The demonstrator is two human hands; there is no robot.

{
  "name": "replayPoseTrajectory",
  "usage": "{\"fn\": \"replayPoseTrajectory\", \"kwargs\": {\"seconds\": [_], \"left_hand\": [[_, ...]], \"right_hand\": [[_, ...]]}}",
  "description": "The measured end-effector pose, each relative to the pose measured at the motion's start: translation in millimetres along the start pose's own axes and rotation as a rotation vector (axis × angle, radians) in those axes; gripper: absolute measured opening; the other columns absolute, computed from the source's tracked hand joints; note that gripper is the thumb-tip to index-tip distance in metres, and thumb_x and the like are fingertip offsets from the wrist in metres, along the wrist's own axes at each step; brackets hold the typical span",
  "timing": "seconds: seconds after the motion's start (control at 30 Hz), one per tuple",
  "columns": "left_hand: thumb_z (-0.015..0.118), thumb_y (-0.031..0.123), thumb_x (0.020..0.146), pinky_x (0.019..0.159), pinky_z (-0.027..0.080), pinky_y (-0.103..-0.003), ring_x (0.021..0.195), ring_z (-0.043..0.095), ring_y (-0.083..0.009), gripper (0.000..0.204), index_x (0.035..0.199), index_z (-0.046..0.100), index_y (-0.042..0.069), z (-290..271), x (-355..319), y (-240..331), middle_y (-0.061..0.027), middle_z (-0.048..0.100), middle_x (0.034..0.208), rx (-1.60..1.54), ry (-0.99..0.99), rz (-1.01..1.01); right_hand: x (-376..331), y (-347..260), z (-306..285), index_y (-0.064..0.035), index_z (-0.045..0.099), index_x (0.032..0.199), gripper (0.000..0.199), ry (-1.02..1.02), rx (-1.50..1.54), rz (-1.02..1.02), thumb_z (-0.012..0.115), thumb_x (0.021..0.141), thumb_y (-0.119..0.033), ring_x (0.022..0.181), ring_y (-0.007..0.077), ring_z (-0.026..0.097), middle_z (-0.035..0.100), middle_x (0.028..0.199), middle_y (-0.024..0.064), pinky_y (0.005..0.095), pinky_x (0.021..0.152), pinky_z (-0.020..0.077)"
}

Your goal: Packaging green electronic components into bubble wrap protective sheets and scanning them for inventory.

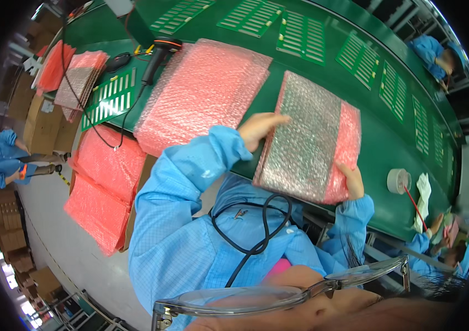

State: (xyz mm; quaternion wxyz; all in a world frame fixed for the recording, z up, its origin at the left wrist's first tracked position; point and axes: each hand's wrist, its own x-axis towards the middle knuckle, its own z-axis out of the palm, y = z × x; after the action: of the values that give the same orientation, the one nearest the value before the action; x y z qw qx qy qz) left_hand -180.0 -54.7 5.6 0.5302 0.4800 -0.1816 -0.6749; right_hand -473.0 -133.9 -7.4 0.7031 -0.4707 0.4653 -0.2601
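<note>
A stack of bubble-wrap packages (pixel 312 138), clear grey on most of its top and pink along the right side, lies tilted in front of me at the green bench's near edge. My left hand (pixel 262 128) is closed on its left edge, the thumb on top. At the lower right edge my right hand (pixel 350 181) grips the same stack; its fingers underneath are hidden. To the left of the stack, close to my left hand, lies a larger pile of pink bubble-wrap bags (pixel 201 94).
A handheld scanner (pixel 160 58) rests by the pink pile, its cable trailing near a green slotted panel (pixel 114 102). More pink bags (pixel 105 182) fill a carton at left. Several slotted panels line the green bench (pixel 334 77). A white tape roll (pixel 398 181) sits right. Other people work nearby.
</note>
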Motion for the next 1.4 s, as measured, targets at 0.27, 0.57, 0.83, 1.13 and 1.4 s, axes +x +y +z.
{"fn": "replayPoseTrajectory", "kwargs": {"seconds": [0.27,0.57,0.83,1.13,1.4], "left_hand": [[0.068,0.0,0.069,0.084,0.045,-0.036,0.101,0.052,-0.0234,0.078,0.133,0.024,0.006,-20.9,-52.5,1.2,-0.0144,0.049,0.116,-0.197,-0.073,0.341],[0.058,0.016,0.072,0.08,0.045,-0.035,0.088,0.056,-0.0224,0.053,0.12,0.044,-0.001,-165.6,-224.3,-30.8,-0.01,0.057,0.101,-0.219,0.832,0.887],[0.055,0.029,0.08,0.092,0.04,-0.041,0.105,0.05,-0.0305,0.051,0.119,0.046,-0.002,-294.9,-367.9,67.2,-0.0153,0.05,0.118,-0.488,1.259,1.545],[0.039,0.046,0.082,0.095,0.034,-0.04,0.108,0.047,-0.0306,0.059,0.121,0.045,0.002,-492.1,-356.6,216.7,-0.0127,0.049,0.121,-0.648,1.52,1.549],[0.052,0.044,0.081,0.083,0.045,-0.038,0.098,0.053,-0.0281,0.059,0.123,0.042,0.004,-576.0,-227.5,276.4,-0.0168,0.048,0.12,-0.466,1.272,1.146]], "right_hand": [[-13.5,-26.5,45.4,0.0023,0.041,0.121,0.047,-0.114,0.154,-0.21,0.058,0.078,-0.004,0.094,0.0193,0.057,0.056,0.11,0.0124,0.0314,0.084,0.0447],[12.2,-23.6,165.5,-0.0037,0.032,0.126,0.061,-0.623,-0.208,-0.398,0.063,0.077,-0.02,0.102,0.0218,0.051,0.051,0.112,0.0133,0.0349,0.092,0.0374],[-2.0,53.4,197.3,-0.0034,0.039,0.123,0.077,-0.59,-1.314,-1.053,0.074,0.057,-0.026,0.126,0.0345,0.026,0.034,0.129,0.021,0.0464,0.103,0.0216],[3.6,53.5,230.0,-0.0015,0.052,0.107,0.064,-0.566,-1.462,-1.038,0.069,0.049,-0.023,0.117,0.0392,0.035,0.044,0.118,0.0232,0.051,0.102,0.022],[3.1,45.4,233.2,-0.0068,0.053,0.108,0.064,-0.513,-1.458,-1.008,0.07,0.05,-0.025,0.118,0.0372,0.034,0.043,0.12,0.0202,0.0516,0.1,0.0234]]}}
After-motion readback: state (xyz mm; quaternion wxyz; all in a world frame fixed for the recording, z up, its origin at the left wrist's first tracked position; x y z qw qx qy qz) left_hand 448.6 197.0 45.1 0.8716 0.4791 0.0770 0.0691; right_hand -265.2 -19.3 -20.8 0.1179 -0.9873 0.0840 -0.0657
